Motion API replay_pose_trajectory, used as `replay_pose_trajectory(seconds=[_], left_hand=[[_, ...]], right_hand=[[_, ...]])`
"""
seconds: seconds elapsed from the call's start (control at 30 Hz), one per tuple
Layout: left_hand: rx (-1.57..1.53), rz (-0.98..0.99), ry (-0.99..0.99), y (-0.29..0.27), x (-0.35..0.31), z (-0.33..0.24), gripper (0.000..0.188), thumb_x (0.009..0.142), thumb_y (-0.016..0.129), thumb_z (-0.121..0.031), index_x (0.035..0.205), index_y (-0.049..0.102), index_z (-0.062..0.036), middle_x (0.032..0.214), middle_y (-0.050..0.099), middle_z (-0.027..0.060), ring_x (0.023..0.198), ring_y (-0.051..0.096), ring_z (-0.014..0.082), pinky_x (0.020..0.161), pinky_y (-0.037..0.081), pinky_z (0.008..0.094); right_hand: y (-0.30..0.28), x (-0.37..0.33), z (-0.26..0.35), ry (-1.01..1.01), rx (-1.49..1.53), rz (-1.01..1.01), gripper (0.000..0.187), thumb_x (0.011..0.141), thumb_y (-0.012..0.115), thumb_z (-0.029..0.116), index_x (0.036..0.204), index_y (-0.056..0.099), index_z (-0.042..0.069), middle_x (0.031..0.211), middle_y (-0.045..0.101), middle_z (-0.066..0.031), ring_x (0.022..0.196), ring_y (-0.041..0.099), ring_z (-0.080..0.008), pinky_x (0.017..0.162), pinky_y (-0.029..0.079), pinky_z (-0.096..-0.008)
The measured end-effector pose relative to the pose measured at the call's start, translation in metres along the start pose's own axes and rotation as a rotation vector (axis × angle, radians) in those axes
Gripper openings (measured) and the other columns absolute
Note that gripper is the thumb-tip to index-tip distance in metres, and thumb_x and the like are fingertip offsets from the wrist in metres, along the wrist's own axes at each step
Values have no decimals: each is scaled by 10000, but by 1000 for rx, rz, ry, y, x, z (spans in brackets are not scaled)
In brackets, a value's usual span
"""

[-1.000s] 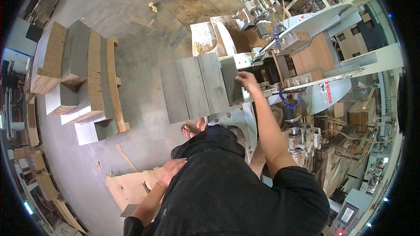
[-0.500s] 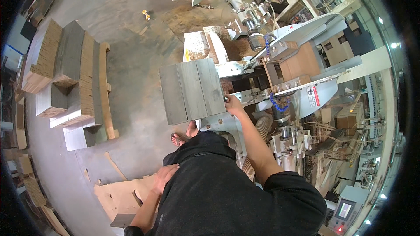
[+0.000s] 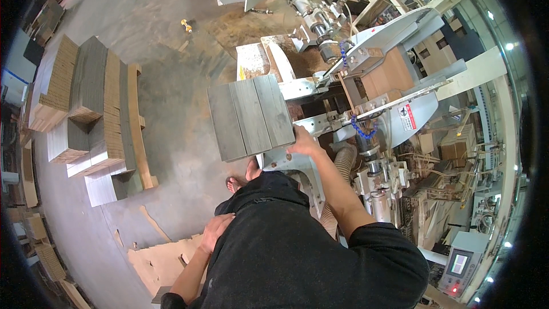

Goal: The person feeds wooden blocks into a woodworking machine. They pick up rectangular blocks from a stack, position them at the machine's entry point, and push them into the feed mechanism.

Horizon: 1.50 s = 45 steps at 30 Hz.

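Observation:
Grey wood-grain planks (image 3: 250,117), three side by side on top, lie just ahead of me on a pale machine support. My right hand (image 3: 303,142) is at their near right corner, its thumb by the right edge and its fingers curled against the near edge; the fingertips are partly hidden. My left hand (image 3: 216,230) lies flat on my hip against the black clothing, fingers stretched out, holding nothing. To the right of the planks stands a machine with metal rails (image 3: 320,124), where brown boards (image 3: 389,74) are seated.
Stacks of grey and brown planks (image 3: 88,80) stand on a wooden pallet (image 3: 137,137) at left. Torn cardboard (image 3: 157,260) lies on the floor at lower left. A ribbed hose (image 3: 343,166) runs beside my right arm. A control box (image 3: 460,263) is at lower right.
My right hand has shifted slightly down and left around the planks' corner. The left hand stays on my hip. The view has tilted a little.

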State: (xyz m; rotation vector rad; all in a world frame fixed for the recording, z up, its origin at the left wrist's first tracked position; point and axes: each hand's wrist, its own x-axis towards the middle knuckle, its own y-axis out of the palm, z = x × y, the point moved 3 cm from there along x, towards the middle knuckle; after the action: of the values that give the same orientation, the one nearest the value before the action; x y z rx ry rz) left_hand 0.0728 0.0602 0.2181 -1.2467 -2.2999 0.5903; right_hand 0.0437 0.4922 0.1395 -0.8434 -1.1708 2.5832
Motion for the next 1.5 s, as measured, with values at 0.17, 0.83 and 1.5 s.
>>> replay_pose_trajectory(seconds=[0.17, 0.83, 1.5], left_hand=[[3, -13, -6, 1, 0, 3, 402, 877, 481, -198, 1238, 530, -30, 1239, 581, 174, 1091, 584, 353, 926, 460, 430], [2, -21, -23, -1, 7, 2, 441, 853, 492, -250, 1224, 548, -17, 1235, 588, 159, 1094, 586, 334, 926, 461, 422], [-12, -54, -34, 5, 16, -4, 454, 847, 507, -262, 1232, 538, -23, 1220, 586, 177, 1069, 595, 349, 892, 474, 430]], right_hand=[[2, 3, -2, -62, -57, -109, 709, 580, 845, 179, 1150, 508, -73, 1152, 557, -270, 1134, 521, -409, 966, 430, -410], [-6, -1, -2, -7, 115, -64, 607, 619, 796, 109, 1154, 551, -42, 1032, 642, -199, 961, 633, -319, 815, 507, -381], [-125, 73, -55, 428, -299, -537, 312, 761, 664, 195, 1002, 620, 2, 1078, 632, -256, 1067, 589, -409, 905, 468, -481]])
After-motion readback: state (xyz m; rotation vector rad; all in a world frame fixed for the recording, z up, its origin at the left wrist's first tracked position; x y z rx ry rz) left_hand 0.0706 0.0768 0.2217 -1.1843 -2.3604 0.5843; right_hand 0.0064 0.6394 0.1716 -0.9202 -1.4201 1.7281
